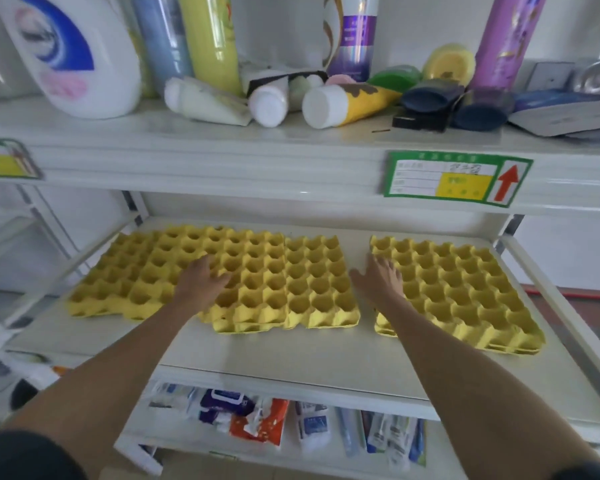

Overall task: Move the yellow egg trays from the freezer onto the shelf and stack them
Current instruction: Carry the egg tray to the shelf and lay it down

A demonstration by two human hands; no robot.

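Yellow egg trays lie on the white middle shelf [291,355] in three groups. At the shelf's left edge one tray [118,275] lies flat, reaching toward the back left corner. Overlapping its right side, a small stack of trays [281,289] sits in the middle of the shelf, with layered edges showing along its front side. A second stack [465,292] sits toward the shelf's right edge, apart from the middle group, with a strip of bare shelf between them.

The left hand [201,282] rests palm down on the trays where the left tray and the middle stack overlap, fingers spread and loosely extended, gripping nothing. The right hand [378,277] lies flat and spread on the left edge of the right stack, thumb out over the bare strip, also holding nothing. Both forearms reach in over the shelf's front edge.

On the upper shelf [222,147] stand a white detergent jug [73,53], tall bottles [212,36] and a purple bottle [506,39], with tubes [347,105] lying on their sides near its front edge. A green-bordered label with a red arrow [458,178] is fixed to that shelf's front lip, toward the right. Packaged goods [257,417] fill the shelf below
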